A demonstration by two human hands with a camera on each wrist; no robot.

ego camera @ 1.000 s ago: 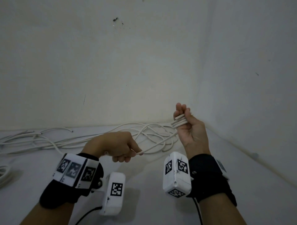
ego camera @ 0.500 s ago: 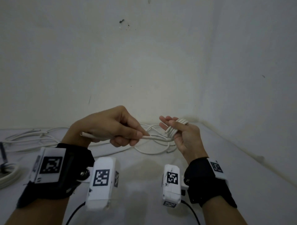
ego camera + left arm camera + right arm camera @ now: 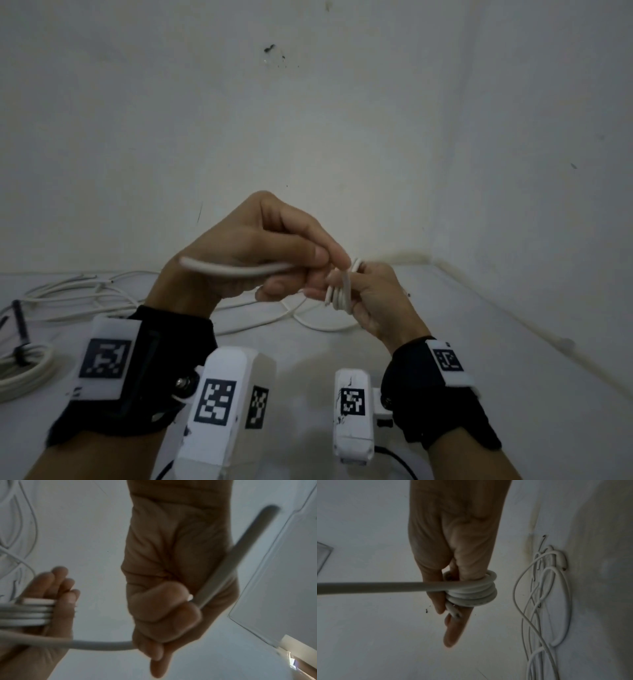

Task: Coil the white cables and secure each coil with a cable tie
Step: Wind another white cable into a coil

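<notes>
My right hand (image 3: 376, 301) is raised above the table with a white cable coil (image 3: 340, 291) wound in several turns round its fingers. In the right wrist view the coil (image 3: 471, 592) sits round the fingers, and the thumb pinches the cable's cut end (image 3: 453, 612) against them. My left hand (image 3: 260, 240) is a fist gripping the free run of the same white cable (image 3: 236, 270), with its fingertips right against the coil. In the left wrist view the cable (image 3: 102, 645) runs from the fist (image 3: 163, 608) to the coil (image 3: 29, 614).
Loose white cables (image 3: 85, 291) lie tangled along the wall on the white table (image 3: 308, 359), also seen as loose cables (image 3: 547, 601). At the far left lies a finished coil (image 3: 24, 373) with a black cable tie (image 3: 20, 329). Walls meet at the back right corner.
My left hand has risen and swung right with the cable, from low on the left up against the right hand's fingers. The coil on the right hand has gained a turn.
</notes>
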